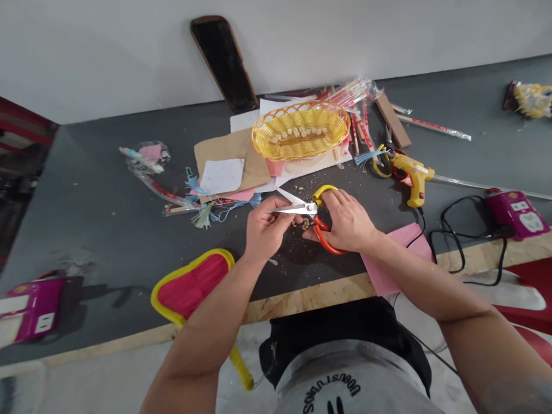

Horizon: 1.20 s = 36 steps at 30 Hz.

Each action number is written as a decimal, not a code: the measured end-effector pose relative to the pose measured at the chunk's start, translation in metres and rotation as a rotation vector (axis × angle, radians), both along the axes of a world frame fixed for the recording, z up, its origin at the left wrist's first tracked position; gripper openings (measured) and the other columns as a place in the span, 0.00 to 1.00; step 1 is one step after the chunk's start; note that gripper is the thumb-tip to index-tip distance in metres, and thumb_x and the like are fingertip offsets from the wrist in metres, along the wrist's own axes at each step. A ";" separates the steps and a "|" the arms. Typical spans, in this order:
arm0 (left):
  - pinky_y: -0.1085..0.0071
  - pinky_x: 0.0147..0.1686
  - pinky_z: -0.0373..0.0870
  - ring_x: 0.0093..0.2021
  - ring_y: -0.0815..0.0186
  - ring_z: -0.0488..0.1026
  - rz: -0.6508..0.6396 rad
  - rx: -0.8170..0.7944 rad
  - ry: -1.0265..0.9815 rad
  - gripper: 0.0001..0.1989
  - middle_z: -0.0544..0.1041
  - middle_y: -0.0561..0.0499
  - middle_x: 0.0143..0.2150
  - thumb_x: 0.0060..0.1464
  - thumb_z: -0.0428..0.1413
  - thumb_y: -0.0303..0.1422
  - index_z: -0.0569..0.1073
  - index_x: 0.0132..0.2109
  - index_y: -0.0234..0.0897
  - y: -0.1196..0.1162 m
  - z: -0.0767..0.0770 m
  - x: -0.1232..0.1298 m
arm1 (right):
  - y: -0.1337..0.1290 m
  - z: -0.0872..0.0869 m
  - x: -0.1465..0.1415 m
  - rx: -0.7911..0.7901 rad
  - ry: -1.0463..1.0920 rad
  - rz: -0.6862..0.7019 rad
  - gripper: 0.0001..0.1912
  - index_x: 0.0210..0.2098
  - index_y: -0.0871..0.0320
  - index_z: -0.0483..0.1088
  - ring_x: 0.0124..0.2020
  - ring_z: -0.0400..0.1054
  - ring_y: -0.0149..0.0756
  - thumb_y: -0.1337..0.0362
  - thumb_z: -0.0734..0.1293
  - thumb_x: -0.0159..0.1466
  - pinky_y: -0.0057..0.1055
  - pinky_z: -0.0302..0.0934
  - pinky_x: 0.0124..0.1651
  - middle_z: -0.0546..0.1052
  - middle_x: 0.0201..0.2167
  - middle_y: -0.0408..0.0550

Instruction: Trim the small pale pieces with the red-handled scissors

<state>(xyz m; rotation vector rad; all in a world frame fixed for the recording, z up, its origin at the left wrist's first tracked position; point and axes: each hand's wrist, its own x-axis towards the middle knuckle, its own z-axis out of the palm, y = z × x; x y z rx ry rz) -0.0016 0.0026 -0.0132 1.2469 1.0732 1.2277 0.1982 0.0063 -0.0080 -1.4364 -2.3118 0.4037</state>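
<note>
Scissors [309, 209] with a yellow and a red-orange handle are spread in my right hand [348, 223], whose fingers pass through the handle loops. The blades point left, toward my left hand [268, 224]. My left hand is pinched at the lower blade, around something too small to make out. Small tan pieces [307, 223] lie on the dark table beneath the scissors. Just beyond the hands, a yellow woven basket [297, 150] holds a row of small tan pieces.
A phone [224, 62] leans on the wall. Papers [222, 175], blue tassels [205, 215], wrapped sticks [351, 95], a yellow glue gun [416, 178], black cables and a purple box [517, 214] surround the hands. A red-and-yellow fan-like item [194, 284] sits near the left forearm.
</note>
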 end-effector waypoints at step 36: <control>0.77 0.13 0.39 0.11 0.79 0.49 -0.315 -0.324 -0.280 0.18 0.77 0.50 0.18 0.46 0.70 0.42 0.71 0.29 0.37 0.005 0.018 -0.004 | -0.001 0.000 0.010 0.059 -0.033 0.082 0.31 0.40 0.59 0.68 0.33 0.70 0.42 0.35 0.59 0.65 0.36 0.60 0.35 0.77 0.33 0.54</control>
